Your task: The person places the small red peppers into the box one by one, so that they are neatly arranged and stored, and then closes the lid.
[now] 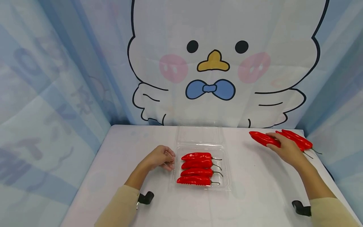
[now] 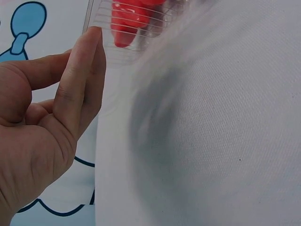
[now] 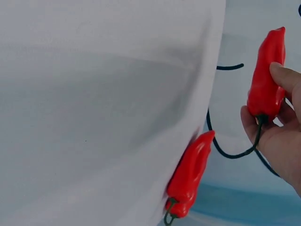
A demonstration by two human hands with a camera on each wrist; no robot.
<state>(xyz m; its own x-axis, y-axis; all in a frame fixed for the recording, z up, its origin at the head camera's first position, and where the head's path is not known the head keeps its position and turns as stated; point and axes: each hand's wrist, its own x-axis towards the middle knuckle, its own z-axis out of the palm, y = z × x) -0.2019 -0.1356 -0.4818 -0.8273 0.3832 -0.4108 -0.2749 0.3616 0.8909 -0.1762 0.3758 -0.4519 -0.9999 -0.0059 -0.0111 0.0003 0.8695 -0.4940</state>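
Here's the backdrop, filling the far end: a pale cartoon bird with 2 black eyes, 2 pink cheeks, a yellow beak and a blue bow tie. Blue-and-white curtains close in at left and right, printed with faint figures. Down to the table, under a white, finely woven covering, soft shadows falling across it. Near the middle of its far half sits the clear plastic container, hinged lid laid back towards the bird. In come 2 beige sleeves. The left hand is beside the container's left rim, fingers loosely bent, no grip to be seen. And the right hand has its thumb and fingers wrapped round 1 long red pepper, held above the table at the far right! Just beyond, 2 more peppers lie at the corner; 4 packed peppers line up inside the container, thin green stems all pointing right.
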